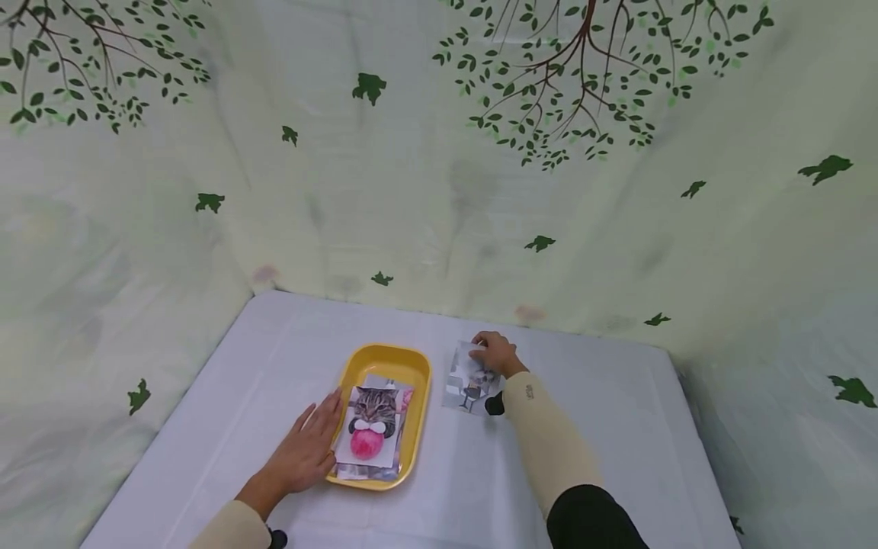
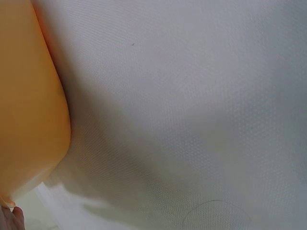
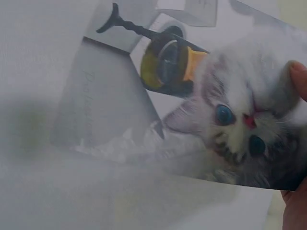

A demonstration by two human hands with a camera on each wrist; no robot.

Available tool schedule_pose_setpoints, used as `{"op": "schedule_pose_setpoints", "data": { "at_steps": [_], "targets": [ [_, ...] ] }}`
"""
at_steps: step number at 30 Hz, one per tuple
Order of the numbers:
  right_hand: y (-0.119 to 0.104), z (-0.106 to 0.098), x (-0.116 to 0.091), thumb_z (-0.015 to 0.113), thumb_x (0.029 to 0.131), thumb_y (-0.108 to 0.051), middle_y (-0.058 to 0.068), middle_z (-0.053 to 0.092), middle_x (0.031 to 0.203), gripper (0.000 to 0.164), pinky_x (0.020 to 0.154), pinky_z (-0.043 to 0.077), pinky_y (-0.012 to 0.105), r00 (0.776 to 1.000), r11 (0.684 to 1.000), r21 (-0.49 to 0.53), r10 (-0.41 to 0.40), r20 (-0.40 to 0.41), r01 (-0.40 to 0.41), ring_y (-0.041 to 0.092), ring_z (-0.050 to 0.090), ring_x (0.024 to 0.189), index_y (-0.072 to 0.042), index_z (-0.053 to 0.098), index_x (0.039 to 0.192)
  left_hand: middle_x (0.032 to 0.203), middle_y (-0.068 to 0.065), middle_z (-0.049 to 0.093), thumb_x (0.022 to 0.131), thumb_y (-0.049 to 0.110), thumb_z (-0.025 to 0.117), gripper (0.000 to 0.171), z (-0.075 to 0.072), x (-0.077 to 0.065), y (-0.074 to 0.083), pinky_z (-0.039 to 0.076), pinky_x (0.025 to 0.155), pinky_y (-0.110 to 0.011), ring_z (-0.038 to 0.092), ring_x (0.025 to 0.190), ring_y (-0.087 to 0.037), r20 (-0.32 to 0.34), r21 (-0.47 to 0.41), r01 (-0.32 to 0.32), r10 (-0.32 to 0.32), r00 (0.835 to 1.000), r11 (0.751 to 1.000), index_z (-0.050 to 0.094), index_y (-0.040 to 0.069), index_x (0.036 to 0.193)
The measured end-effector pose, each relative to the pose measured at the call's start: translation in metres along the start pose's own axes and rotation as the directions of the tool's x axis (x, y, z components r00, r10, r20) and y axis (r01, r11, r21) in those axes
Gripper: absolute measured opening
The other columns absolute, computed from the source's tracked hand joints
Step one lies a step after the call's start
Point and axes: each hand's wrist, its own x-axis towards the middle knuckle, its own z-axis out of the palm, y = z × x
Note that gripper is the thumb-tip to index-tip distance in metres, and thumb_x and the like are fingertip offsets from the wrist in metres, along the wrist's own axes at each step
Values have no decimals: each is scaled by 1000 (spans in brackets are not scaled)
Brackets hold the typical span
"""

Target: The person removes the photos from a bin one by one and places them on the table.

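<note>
A yellow tray holds a small pile of picture cards; the top card shows a tabby cat above a pink ball. My left hand rests along the tray's left rim, fingers straight. In the left wrist view the tray's side fills the left edge, with a bit of the hand at the bottom corner. To the right of the tray, my right hand pinches a kitten picture card by its edge, the thumb on its face. In the head view this card lies partly under the hand.
A white-covered table carries everything. Behind it and at both sides hang pale curtains printed with branches and leaves, close to the table's back edge.
</note>
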Motion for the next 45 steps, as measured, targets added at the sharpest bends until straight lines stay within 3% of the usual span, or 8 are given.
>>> {"op": "schedule_pose_setpoints", "data": {
  "at_steps": [9, 16, 20, 25, 29, 37, 40, 45],
  "targets": [
    [-2, 2, -5, 62, 93, -19, 9, 65, 118, 27, 101, 27, 60, 998, 1000, -26, -7, -60, 6, 30, 56, 113, -10, 64, 119, 159, -14, 12, 83, 25, 56, 78, 1, 4, 0, 11, 116, -47, 14, 145, -28, 11, -22, -8, 8, 1000, 1000, 26, -5, 149],
    [0, 2, -19, 62, 93, -17, 11, 63, 122, 32, 104, 23, 62, 993, 995, 99, 1, -122, 11, 31, 53, 117, -6, 63, 123, 160, -14, 12, 84, 27, 56, 79, 5, 2, 4, 15, 115, -50, 13, 145, -27, 61, -15, -8, 9, 998, 1000, 25, -5, 149],
    [-12, 6, -31, 64, 91, -16, 12, 63, 119, 32, 106, 19, 64, 987, 978, 198, -28, -160, 60, 32, 54, 114, -3, 63, 121, 159, -15, 14, 83, 28, 57, 79, 6, 1, 7, 17, 114, -51, 14, 144, -28, 47, -5, -17, 17, 999, 1000, 26, -5, 148],
    [-38, 16, -40, 66, 90, -16, 10, 64, 116, 31, 102, 36, 54, 972, 957, 245, -105, -210, 156, 30, 55, 109, -4, 63, 119, 159, -14, 14, 83, 27, 58, 79, 6, 2, 7, 17, 114, -51, 15, 144, -28, 25, 23, -16, 16, 1000, 1000, 27, -5, 148],
    [-65, 34, -49, 68, 89, -15, 8, 64, 114, 30, 94, 47, 45, 973, 948, 263, -129, -194, 178, 27, 56, 108, -7, 64, 118, 159, -13, 14, 83, 27, 57, 78, 6, 3, 6, 17, 115, -50, 16, 144, -28, 26, 28, -9, 8, 1000, 1000, 27, -5, 148],
    [-106, 77, -64, 69, 88, -15, 7, 63, 110, 30, 94, 49, 37, 974, 936, 273, -194, -122, 220, 24, 58, 105, -6, 64, 116, 158, -14, 17, 82, 25, 57, 77, 3, 2, 5, 19, 113, -50, 17, 144, -27, -27, 16, -28, 28, 999, 999, 29, -6, 147],
    [-116, 91, -64, 70, 87, -13, 7, 63, 109, 30, 92, 50, 36, 976, 933, 289, -195, -92, 214, 25, 58, 105, -5, 65, 115, 158, -15, 17, 81, 25, 58, 78, 1, 2, 3, 20, 113, -51, 17, 144, -28, -32, 1, -34, 34, 999, 999, 29, -6, 147],
    [-127, 111, -61, 72, 85, -13, 7, 63, 110, 32, 91, 50, 33, 991, 946, 297, -131, -4, 127, 23, 57, 104, -6, 66, 115, 158, -15, 15, 82, 25, 59, 79, 1, 2, 1, 17, 113, -51, 14, 145, -27, -21, -13, -38, 38, 999, 999, 28, -6, 147]
  ]
}}
